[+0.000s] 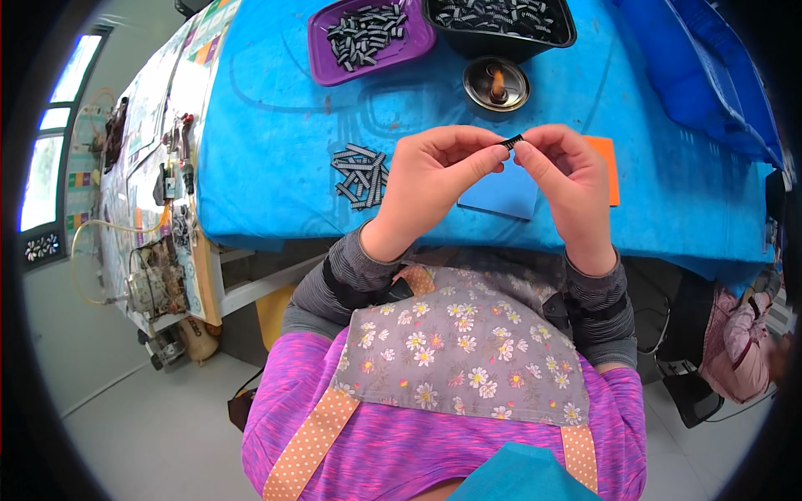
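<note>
A small black strip with pale ribbed edges [512, 142] is pinched between my two hands above the blue-covered table. My left hand [430, 184] grips its left end with thumb and forefinger, while my right hand [572, 188] pinches the right end. Fingertips cover part of the strip. To the left of my left hand lies a loose pile of similar ribbed strips [361, 175]. Beyond my hands stands a round metal tin [478, 93] with what looks like a small orange flame in it. Under my hands are a blue square sheet [505, 199] and an orange one [612, 167].
At the far side, a purple tub [319, 60] and a black tub [501, 48] hold many small black pieces. A large blue crate [702, 75] stands at the right. Leftward is a side bench with tools and a hose [117, 222]. Another person [743, 342] sits at the right edge.
</note>
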The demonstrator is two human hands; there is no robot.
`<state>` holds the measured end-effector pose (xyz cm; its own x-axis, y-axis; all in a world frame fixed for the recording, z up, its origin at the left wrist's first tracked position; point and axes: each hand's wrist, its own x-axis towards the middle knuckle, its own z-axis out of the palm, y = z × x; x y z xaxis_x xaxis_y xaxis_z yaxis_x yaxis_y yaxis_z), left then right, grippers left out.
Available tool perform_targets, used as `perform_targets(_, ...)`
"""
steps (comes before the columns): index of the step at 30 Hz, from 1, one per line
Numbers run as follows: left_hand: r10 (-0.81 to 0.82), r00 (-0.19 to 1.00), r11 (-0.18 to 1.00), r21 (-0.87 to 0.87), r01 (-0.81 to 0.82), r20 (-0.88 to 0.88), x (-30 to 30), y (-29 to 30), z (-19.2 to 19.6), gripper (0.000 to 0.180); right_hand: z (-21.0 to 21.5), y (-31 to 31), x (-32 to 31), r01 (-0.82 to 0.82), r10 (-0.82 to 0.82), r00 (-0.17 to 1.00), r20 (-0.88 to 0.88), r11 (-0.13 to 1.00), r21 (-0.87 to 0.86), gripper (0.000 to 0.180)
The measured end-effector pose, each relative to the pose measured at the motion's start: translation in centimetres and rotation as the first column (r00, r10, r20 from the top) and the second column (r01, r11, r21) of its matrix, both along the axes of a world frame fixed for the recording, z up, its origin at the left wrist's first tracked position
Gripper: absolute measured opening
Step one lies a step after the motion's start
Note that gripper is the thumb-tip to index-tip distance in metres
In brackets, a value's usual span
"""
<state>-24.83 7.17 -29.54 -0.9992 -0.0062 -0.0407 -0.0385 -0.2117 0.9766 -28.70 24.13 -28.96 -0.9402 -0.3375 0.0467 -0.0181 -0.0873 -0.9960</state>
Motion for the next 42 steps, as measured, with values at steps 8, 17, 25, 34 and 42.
perform_targets(8,0.061,0.997,0.994,0.084,-0.065,0.048,-0.4,-0.3,-0.7,0.019,-0.6,3.6,-1.0,0.310,0.064,0.869,-0.490,0.703,0.641,0.034)
perform_targets(17,0.091,0.987,0.990,0.095,-0.103,0.130,-1.6,-0.8,-1.4,0.024,-1.7,6.9,0.2,0.392,0.019,0.917,-0.398,0.129,0.911,0.079)
perform_targets(25,0.125,0.990,0.992,-0.046,-0.122,0.072,-2.7,-1.0,-1.8,0.023,-4.5,9.3,-2.7,0.432,-0.066,0.887,-0.458,0.469,0.770,0.076)
perform_targets(34,0.140,0.912,0.649,-0.660,-0.378,-0.385,-4.0,-0.6,-2.3,0.013,-6.4,9.3,-3.7,0.341,-0.278,0.939,-0.203,0.829,0.443,0.036)
perform_targets(42,0.109,0.866,0.576,-0.679,-0.454,-0.488,-4.5,-0.4,-2.9,0.012,-6.5,9.1,-3.7,0.357,-0.264,0.929,-0.258,0.823,0.442,0.037)
